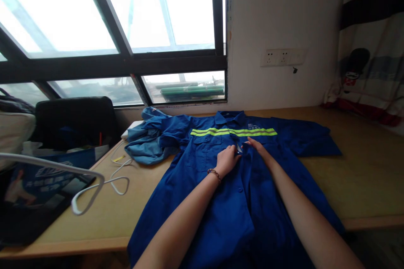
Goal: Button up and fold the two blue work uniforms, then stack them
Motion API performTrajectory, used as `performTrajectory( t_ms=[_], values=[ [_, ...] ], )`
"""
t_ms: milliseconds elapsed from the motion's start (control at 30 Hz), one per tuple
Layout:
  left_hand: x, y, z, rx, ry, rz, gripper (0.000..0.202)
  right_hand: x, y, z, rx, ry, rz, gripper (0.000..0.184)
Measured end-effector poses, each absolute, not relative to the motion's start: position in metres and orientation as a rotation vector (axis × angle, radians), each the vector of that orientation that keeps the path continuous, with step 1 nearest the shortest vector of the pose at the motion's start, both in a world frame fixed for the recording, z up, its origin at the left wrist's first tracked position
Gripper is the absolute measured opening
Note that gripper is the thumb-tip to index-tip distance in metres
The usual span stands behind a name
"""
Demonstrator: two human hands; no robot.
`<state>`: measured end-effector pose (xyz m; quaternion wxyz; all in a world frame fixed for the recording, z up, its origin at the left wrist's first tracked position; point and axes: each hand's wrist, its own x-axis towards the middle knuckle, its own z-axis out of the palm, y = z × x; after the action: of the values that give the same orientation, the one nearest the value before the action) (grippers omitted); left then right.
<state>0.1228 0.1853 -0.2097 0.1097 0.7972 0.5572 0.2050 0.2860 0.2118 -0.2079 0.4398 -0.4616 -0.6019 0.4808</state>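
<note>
The dark-blue fabric work shirt (224, 210), banded in yellow-green and grey across the chest, lay spread on the tan, wooden-edged table (104, 218), its lower part over the near edge. The left hand (226, 160) (a brown bracelet (214, 172) circled its wrist) pinched the front opening; just beside it, the right hand (256, 146) narrowly gripped a raised fold. Crumpled lighter-blue cloth (147, 150) touched one sleeve.

"Far right?"
"A patterned curtain (372, 38); left of it, a socket panel (277, 57) on the wall (277, 8)."
"And left?"
"A crumpled lighter-blue garment (147, 147) on the table (94, 218), below the window (176, 4)."
</note>
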Motion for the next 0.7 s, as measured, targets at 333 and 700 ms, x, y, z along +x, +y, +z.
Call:
performTrajectory(
  t_ms=[333, 700],
  values=[
    [0.098, 0.2, -0.216, 2.209, 1.304, 0.687, 0.02, 0.262, 0.198, -0.218, -1.324, -1.48, 1.259, 0.015],
    [0.09, 0.204, -0.213, 1.426, 1.137, 0.71, 0.015, 0.266, 0.191, -0.203, -1.123, -0.955, 1.713, 0.014]
  ],
)
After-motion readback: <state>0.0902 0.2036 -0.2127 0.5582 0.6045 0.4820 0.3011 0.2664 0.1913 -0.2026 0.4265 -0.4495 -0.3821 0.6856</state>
